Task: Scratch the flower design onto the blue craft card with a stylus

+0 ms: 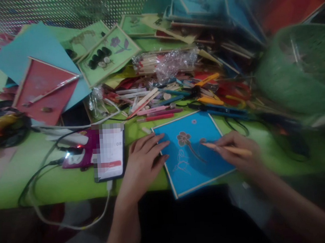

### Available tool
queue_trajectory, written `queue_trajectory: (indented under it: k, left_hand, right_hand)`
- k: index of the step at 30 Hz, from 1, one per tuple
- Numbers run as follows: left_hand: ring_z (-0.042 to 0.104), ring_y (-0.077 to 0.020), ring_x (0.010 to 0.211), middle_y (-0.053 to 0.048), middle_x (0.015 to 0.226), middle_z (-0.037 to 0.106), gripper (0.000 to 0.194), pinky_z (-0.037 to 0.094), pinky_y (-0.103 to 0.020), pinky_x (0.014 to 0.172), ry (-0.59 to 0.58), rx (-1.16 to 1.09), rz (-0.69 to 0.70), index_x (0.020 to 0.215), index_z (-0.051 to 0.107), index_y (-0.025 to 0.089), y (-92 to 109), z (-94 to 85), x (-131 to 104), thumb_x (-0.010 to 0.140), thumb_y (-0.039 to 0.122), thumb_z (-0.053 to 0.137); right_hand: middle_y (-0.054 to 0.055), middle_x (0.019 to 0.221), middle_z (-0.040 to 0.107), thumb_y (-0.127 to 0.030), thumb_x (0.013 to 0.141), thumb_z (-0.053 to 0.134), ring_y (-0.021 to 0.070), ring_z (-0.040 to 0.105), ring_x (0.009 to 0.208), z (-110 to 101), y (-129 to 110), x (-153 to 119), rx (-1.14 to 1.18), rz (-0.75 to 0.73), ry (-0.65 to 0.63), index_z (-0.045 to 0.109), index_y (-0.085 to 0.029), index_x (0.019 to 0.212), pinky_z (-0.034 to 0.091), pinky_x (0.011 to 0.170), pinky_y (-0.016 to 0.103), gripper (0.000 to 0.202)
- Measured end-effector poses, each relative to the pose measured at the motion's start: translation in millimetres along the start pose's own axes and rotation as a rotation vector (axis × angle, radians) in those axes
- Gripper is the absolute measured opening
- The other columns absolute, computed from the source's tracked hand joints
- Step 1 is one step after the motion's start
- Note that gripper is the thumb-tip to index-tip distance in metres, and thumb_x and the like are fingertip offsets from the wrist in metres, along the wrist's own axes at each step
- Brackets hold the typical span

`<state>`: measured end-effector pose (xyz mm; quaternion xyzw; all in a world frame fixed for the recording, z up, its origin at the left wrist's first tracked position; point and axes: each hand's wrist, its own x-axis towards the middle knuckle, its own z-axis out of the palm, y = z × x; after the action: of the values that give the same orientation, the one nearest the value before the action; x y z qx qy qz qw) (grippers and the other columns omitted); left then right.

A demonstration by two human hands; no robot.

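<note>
A blue panel [193, 182] with pale edge strips lies tilted on the green tabletop, bearing a brown flower [183, 138] with a curved stem and some faint pink outlines. Fingers spread, my left hand [146, 157] rests at the panel's left edge and holds nothing. My right hand [237, 150] grips an orange pen [236, 150], its tip touching or just over the panel near a small brown mark right of the stem. Part of the panel's right edge is hidden by this hand.
A phone [111, 154] with a cable lies left of my left hand, beside a purple device [80, 150]. Pens, sticks and scissors [222, 108] crowd beyond the panel. A green basket [297, 69] stands at right; framed panels [109, 55] lie behind.
</note>
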<state>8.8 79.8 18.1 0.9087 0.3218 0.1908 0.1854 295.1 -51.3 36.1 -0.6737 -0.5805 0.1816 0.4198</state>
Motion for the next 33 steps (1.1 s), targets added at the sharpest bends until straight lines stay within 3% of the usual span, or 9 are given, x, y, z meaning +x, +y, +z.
queue_trajectory:
  k: [11,16,23,33]
  left_hand:
    - [0.059,-0.0332,0.141,-0.004,0.147,0.071,0.03,0.046,-0.061,0.115,-0.001,0.004,0.009,0.132,0.071,0.029,-0.8,0.6,-0.2,0.103,0.023,0.067]
    - [0.059,-0.0333,0.141,-0.005,0.147,0.071,0.03,0.047,-0.062,0.114,0.002,0.004,0.023,0.133,0.07,0.029,-2.2,1.5,-0.5,0.104,0.024,0.066]
    - [0.059,-0.0333,0.141,-0.004,0.147,0.071,0.031,0.047,-0.061,0.114,0.002,0.002,0.009,0.133,0.07,0.03,-1.0,0.2,-0.4,0.103,0.023,0.066]
    - [0.06,-0.0336,0.14,-0.005,0.146,0.071,0.03,0.047,-0.062,0.113,0.008,0.004,0.02,0.133,0.071,0.028,-1.7,1.1,-0.2,0.104,0.024,0.066]
  right_hand:
    - [-0.001,0.076,0.077,-0.02,0.092,0.073,0.0152,0.072,0.062,1.7,5.5,-1.7,-0.029,-0.008,0.059,0.069,-0.026,0.087,0.054,0.054,0.024,0.008]
    - [-0.003,0.071,0.074,-0.021,0.093,0.072,0.0124,0.066,0.054,1.3,9.1,-4.3,-0.04,0.017,0.077,0.069,-0.026,0.087,0.049,0.049,0.023,0.008]
    - [-0.002,0.072,0.074,-0.02,0.091,0.073,0.0127,0.065,0.054,0.3,7.1,-3.8,-0.04,0.044,0.07,0.068,-0.025,0.085,0.048,0.049,0.024,0.01]
    - [-0.001,0.075,0.075,-0.022,0.091,0.076,0.0154,0.07,0.06,0.3,2.4,-1.1,-0.029,-0.043,0.002,0.07,-0.026,0.088,0.053,0.055,0.026,0.008]
